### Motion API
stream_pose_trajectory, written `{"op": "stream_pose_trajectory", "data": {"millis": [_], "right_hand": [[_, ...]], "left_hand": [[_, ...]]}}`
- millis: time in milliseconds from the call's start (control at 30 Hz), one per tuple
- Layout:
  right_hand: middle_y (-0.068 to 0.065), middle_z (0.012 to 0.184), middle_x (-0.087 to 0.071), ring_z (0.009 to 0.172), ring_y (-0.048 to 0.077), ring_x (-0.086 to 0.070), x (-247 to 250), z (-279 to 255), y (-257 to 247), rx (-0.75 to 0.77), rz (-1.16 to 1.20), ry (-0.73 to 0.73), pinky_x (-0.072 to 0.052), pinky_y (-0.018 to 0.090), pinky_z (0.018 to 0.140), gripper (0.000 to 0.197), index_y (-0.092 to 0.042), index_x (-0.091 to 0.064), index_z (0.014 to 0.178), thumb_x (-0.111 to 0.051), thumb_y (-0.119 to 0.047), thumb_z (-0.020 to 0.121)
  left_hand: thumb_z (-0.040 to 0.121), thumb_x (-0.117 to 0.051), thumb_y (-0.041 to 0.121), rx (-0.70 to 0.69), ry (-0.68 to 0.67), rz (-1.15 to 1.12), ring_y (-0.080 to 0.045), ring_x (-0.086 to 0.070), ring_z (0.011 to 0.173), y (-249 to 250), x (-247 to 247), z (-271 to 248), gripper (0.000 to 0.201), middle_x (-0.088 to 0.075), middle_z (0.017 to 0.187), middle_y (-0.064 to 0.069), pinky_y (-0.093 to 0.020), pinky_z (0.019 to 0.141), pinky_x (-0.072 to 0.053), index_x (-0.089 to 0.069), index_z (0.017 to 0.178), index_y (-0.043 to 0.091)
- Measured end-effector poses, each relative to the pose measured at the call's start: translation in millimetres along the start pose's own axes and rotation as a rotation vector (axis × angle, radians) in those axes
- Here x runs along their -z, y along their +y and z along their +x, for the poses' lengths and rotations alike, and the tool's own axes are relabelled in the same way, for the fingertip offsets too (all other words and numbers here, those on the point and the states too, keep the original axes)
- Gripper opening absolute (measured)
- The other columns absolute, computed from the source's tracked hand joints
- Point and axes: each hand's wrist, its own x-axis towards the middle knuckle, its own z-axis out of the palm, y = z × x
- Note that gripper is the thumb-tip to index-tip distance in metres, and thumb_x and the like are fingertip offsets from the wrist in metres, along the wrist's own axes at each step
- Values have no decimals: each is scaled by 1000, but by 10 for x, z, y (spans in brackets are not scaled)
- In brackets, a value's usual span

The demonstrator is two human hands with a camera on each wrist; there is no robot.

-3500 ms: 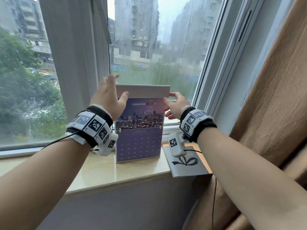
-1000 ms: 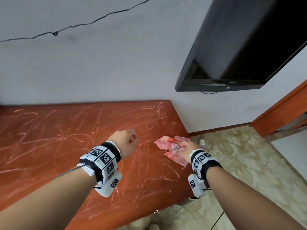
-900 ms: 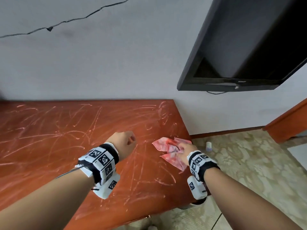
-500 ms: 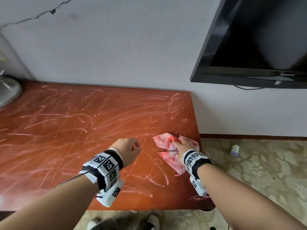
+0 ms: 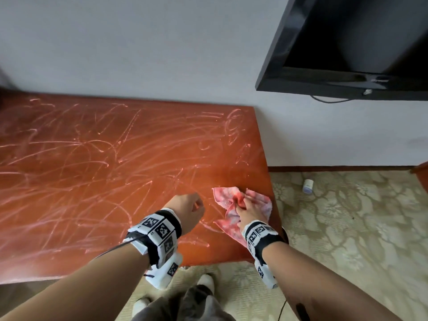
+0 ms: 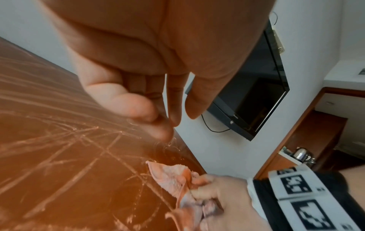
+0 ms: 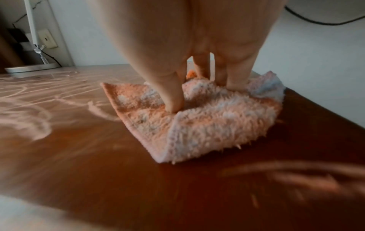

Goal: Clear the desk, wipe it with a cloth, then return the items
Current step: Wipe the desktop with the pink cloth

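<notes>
The reddish-brown desk (image 5: 92, 170) is bare and covered with pale streaks. A pink fluffy cloth (image 5: 228, 198) lies bunched at its front right corner. My right hand (image 5: 249, 208) grips the cloth, thumb and fingers dug into its folds and pressing it onto the wood. The right wrist view shows the cloth (image 7: 207, 128) puckered up between my fingers (image 7: 173, 100). My left hand (image 5: 187, 209) hovers just left of the cloth with its fingers loosely curled and holds nothing. In the left wrist view the thumb rests against the fingertips (image 6: 158, 123) above the desk (image 6: 59, 156).
A black TV (image 5: 347, 42) hangs on the wall beyond the desk's right end. On the patterned floor lies a small white bottle (image 5: 308, 186). A lamp base (image 7: 31, 68) stands at the desk's far left end. My feet (image 5: 206, 281) are at the front edge.
Both hands held a calendar on a window sill 3.5 s ago; now they are over the desk. In the last second the right hand stayed on the cloth and the left barely moved.
</notes>
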Motion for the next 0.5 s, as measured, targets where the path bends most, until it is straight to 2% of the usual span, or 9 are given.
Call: {"op": "stream_pose_trajectory", "data": {"millis": [67,167,300,367,500], "right_hand": [[2,160,-5,145,24,-17,-212,-209,50,-35,56,22,-26,39,117,69,-26,-19,152,-55,-17,94],[4,160,16,148,20,7,-529,-581,74,-65,-83,35,-7,35,120,73,-16,-5,154,-48,-27,97],[4,155,23,148,23,10,-826,-932,28,-159,-18,57,-3,39,119,70,-9,-3,153,-39,-31,97],[6,155,21,148,24,10,-879,-1023,-18,-209,-2,70,1,38,118,69,-6,-4,153,-36,-33,99],[10,161,10,149,23,5,-843,-959,-68,-333,8,98,-5,40,120,69,-8,2,153,-25,-44,100]], "left_hand": [[95,-46,33,-32,-13,-11,-16,-54,79,-55,-38,-66,23,-62,94,4,-23,66,-37,-61,107,19],[95,-45,32,-69,-59,-22,-17,-56,80,-131,-77,-171,23,-62,96,4,-24,66,-40,-61,107,21],[95,-45,33,-130,-134,-50,-17,-61,78,-157,-147,-268,19,-65,94,4,-26,64,-47,-60,100,22],[95,-44,32,-159,-149,-38,-18,-61,78,-138,-175,-286,20,-67,94,2,-26,63,-46,-60,99,21],[94,-44,30,-167,-129,-51,-15,-59,74,-82,-201,-272,19,-67,94,2,-24,61,-42,-61,98,22]]}}
